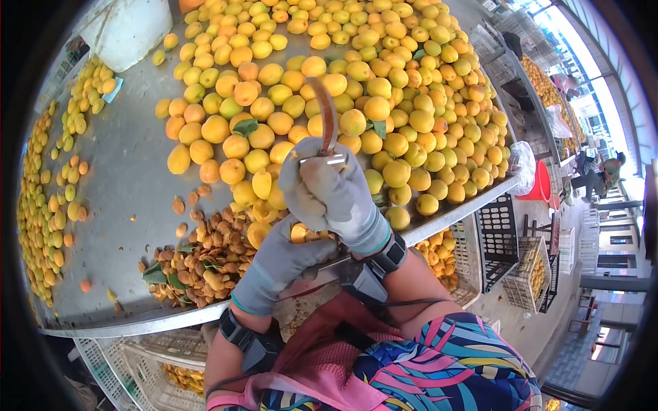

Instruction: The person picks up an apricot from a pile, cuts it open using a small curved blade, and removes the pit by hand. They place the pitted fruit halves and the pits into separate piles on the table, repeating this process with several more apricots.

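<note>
Grey gloves cover both of my hands. My right hand [327, 188] is closed round a small curved knife [325, 113], whose blade points up and away over the fruit. Just below it and to the left, my left hand [284, 257] has its fingers wrapped round a yellow-orange fruit [301, 234], partly hidden by the gloves. The two hands touch or overlap near the table's front edge. Beyond them lies a large pile of yellow-orange fruit [404, 103]. A heap of brown pits [205, 264] with some green leaves sits left of my left hand.
The metal table [130, 178] has a raised front rim. More fruit [41, 226] lies along its left side, near a white container [130, 34]. Crates [497, 240] and a red bucket [534, 181] stand to the right. A person [606, 175] is in the far right background.
</note>
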The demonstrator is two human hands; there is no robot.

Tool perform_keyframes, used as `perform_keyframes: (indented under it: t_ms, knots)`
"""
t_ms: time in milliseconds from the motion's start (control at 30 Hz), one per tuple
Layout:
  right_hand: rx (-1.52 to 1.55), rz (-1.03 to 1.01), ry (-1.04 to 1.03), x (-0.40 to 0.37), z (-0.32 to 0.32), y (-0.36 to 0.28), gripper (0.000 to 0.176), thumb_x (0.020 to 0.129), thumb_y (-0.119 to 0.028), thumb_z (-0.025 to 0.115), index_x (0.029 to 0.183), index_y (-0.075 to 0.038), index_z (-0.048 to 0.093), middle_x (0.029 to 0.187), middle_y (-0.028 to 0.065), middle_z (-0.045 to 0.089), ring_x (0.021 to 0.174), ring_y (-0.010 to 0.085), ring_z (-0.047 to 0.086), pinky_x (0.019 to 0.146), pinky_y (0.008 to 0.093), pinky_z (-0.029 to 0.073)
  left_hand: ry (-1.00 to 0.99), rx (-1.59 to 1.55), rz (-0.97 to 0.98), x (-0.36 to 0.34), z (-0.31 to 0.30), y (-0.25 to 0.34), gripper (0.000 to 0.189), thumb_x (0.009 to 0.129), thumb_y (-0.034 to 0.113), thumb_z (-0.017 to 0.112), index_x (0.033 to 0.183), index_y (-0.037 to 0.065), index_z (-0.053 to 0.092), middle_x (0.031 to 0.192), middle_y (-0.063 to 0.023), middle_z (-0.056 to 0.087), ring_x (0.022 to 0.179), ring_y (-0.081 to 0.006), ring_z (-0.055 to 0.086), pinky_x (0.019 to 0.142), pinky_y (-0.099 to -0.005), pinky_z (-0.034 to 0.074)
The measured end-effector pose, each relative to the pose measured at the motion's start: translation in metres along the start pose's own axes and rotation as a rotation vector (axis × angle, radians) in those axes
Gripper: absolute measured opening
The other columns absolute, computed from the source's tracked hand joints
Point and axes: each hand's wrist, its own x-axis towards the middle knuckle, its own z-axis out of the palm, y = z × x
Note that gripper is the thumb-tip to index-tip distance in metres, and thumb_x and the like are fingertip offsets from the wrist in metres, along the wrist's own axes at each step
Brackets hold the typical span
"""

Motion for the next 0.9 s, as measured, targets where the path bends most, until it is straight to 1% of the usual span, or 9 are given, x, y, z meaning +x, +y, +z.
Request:
perform_keyframes:
  t_ms: [233, 367, 467, 533, 567, 667, 700, 800, 900]
  knots:
    - [0.203, 0.028, -0.008, -0.001, 0.006, 0.000, 0.033, 0.099, -0.032, 0.051, 0.093, 0.001, 0.056, 0.050, -0.0018, 0.041, 0.036, 0.0059, 0.033, 0.036, 0.0213, 0.026, -0.131, -0.124, -0.181, -0.011, -0.003, 0.013, 0.048, 0.078, 0.006, 0.074, 0.121, 0.005, 0.054, 0.081, -0.0013, 0.063, 0.052, -0.0051, 0.050, 0.042, -0.0181, 0.038]
    - [0.332, 0.111, -0.005, 0.003, 0.011, -0.004, 0.031, 0.096, -0.028, 0.056, 0.092, 0.003, 0.058, 0.055, 0.0004, 0.048, 0.045, 0.0066, 0.045, 0.043, 0.0218, 0.037, -0.175, -0.133, -0.171, -0.004, -0.007, 0.004, 0.043, 0.079, 0.007, 0.073, 0.118, 0.006, 0.056, 0.081, -0.0006, 0.063, 0.051, -0.0056, 0.050, 0.041, -0.0195, 0.038]
    - [-0.416, -0.240, 0.253, 0.006, 0.020, 0.007, 0.024, 0.090, -0.019, 0.063, 0.093, 0.004, 0.061, 0.067, 0.0034, 0.059, 0.064, 0.0062, 0.055, 0.057, 0.0225, 0.046, -0.059, 0.128, -0.007, 0.005, -0.002, -0.004, 0.034, 0.080, 0.010, 0.072, 0.111, 0.006, 0.060, 0.079, 0.0002, 0.061, 0.051, -0.0063, 0.050, 0.042, -0.0207, 0.037]
    - [-0.776, -0.073, -0.063, 0.000, 0.020, 0.002, 0.047, 0.080, -0.014, 0.070, 0.121, 0.000, 0.052, 0.097, 0.0117, 0.065, 0.086, 0.0183, 0.063, 0.073, 0.0273, 0.049, -0.089, 0.532, 0.341, 0.015, -0.014, -0.024, 0.027, 0.080, 0.015, 0.072, 0.104, 0.007, 0.062, 0.078, 0.0007, 0.061, 0.051, -0.0067, 0.050, 0.043, -0.0211, 0.038]
    - [-0.668, -0.114, -0.073, 0.000, 0.022, 0.008, 0.044, 0.078, -0.016, 0.074, 0.114, 0.001, 0.057, 0.093, 0.0101, 0.066, 0.082, 0.0154, 0.063, 0.070, 0.0254, 0.049, -0.087, 0.528, 0.338, 0.019, -0.022, -0.038, 0.027, 0.080, 0.015, 0.072, 0.104, 0.007, 0.062, 0.078, 0.0007, 0.061, 0.051, -0.0067, 0.050, 0.043, -0.0211, 0.038]
    - [-0.597, 0.302, -0.179, 0.004, 0.022, -0.010, 0.044, 0.074, -0.023, 0.078, 0.107, 0.001, 0.062, 0.091, 0.0103, 0.067, 0.079, 0.0142, 0.063, 0.069, 0.0253, 0.049, -0.136, 0.307, 0.280, 0.018, -0.029, -0.046, 0.029, 0.080, 0.020, 0.073, 0.103, 0.007, 0.062, 0.077, 0.0016, 0.061, 0.051, -0.0063, 0.050, 0.043, -0.0201, 0.039]
    - [-0.233, 0.164, -0.114, 0.001, 0.019, -0.005, 0.019, 0.080, -0.009, 0.068, 0.096, 0.001, 0.065, 0.077, 0.0006, 0.065, 0.071, 0.0046, 0.056, 0.064, 0.0224, 0.046, -0.160, 0.267, 0.108, 0.009, -0.021, -0.021, 0.031, 0.080, 0.021, 0.073, 0.105, 0.008, 0.061, 0.076, 0.0018, 0.061, 0.051, -0.0062, 0.050, 0.043, -0.0206, 0.040]
    - [-0.073, 0.163, -0.048, -0.004, 0.020, -0.008, 0.018, 0.079, -0.011, 0.069, 0.092, 0.000, 0.067, 0.075, 0.0000, 0.064, 0.070, 0.0054, 0.056, 0.065, 0.0230, 0.046, -0.186, 0.243, -0.134, -0.003, -0.009, 0.007, 0.037, 0.078, 0.022, 0.074, 0.109, 0.008, 0.060, 0.074, 0.0025, 0.060, 0.052, -0.0059, 0.049, 0.044, -0.0217, 0.040]
    - [-0.390, 0.064, -0.182, -0.008, 0.016, -0.004, 0.019, 0.079, -0.014, 0.069, 0.090, 0.000, 0.066, 0.075, 0.0007, 0.065, 0.071, 0.0076, 0.058, 0.067, 0.0236, 0.048, -0.206, 0.309, -0.129, -0.002, -0.009, 0.004, 0.042, 0.076, 0.021, 0.076, 0.111, 0.007, 0.059, 0.074, 0.0032, 0.059, 0.055, -0.0057, 0.050, 0.046, -0.0224, 0.040]
